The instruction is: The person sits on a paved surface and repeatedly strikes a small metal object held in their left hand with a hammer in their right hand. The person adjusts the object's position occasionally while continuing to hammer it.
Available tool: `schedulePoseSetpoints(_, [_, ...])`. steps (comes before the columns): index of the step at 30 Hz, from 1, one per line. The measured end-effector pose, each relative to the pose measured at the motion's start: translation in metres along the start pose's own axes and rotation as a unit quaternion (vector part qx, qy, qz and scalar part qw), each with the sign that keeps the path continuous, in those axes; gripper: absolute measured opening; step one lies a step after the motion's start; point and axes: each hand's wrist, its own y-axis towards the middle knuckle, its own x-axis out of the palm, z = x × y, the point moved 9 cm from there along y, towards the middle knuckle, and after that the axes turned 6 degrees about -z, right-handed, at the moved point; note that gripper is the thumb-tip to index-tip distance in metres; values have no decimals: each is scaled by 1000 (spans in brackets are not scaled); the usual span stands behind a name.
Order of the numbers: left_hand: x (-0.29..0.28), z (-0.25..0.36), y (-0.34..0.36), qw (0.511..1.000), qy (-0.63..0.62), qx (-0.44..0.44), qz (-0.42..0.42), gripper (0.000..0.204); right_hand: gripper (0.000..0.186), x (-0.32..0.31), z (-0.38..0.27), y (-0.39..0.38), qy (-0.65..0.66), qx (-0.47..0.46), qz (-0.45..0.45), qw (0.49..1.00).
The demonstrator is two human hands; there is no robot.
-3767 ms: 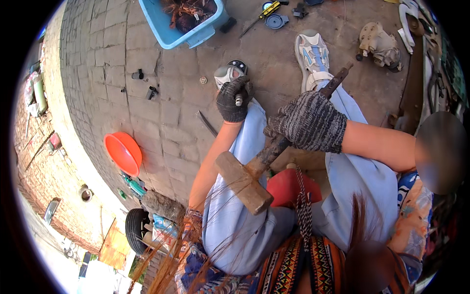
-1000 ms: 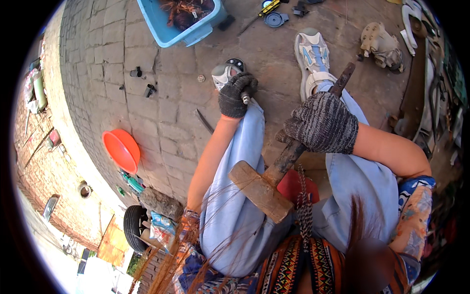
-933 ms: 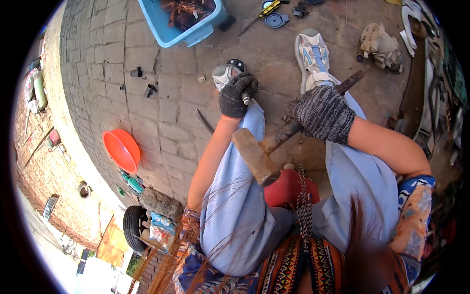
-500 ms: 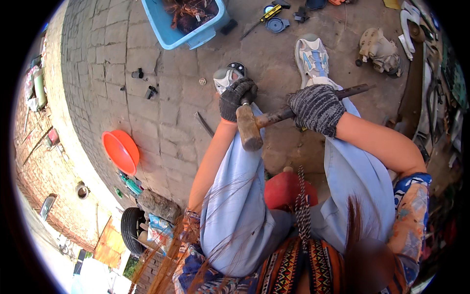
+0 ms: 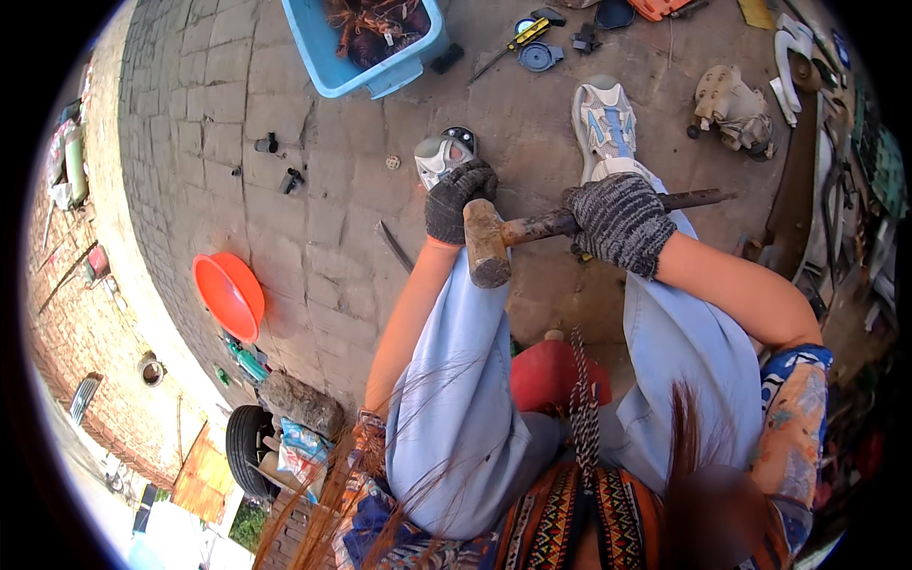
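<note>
A black-and-white cord hangs nearest, before a red rounded object between the knees of pale blue jeans. Beyond it, a brown-headed hammer lies level above the legs, its handle pointing right through the gloved right hand, whose fingers wrap it tightly. The head sits right by the gloved left hand, fingers curled in; whether they pinch anything cannot be told behind it, nor whether head and glove touch. The risk, by the look of it, is to those fingers: with the head so close, a slightly crooked swing could bruise knuckles, and knit fabric slipping on the worn handle could send the head onto the left leg. An orange basin stands left; farther off are a sneaker and a blue tub.
</note>
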Motion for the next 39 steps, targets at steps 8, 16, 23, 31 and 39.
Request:
schedulePoseSetpoints(8, [-10,23,21,996,70,50,-14,22,17,-18,-45,-17,-36,-210,134,968])
schedulePoseSetpoints(16, [-31,-1,30,999,-8,31,-4,21,18,3,8,3,-51,-20,-8,999])
schedulePoseSetpoints(23, [12,21,6,978,164,89,-90,32,17,-2,-20,-3,-79,-71,7,994])
schedulePoseSetpoints(31, [3,27,16,985,163,61,-18,25,17,-2,-9,-1,-46,-60,32,997])
schedulePoseSetpoints(39, [10,24,23,982,187,11,-14,22,18,-7,-6,-4,-35,-61,55,996])
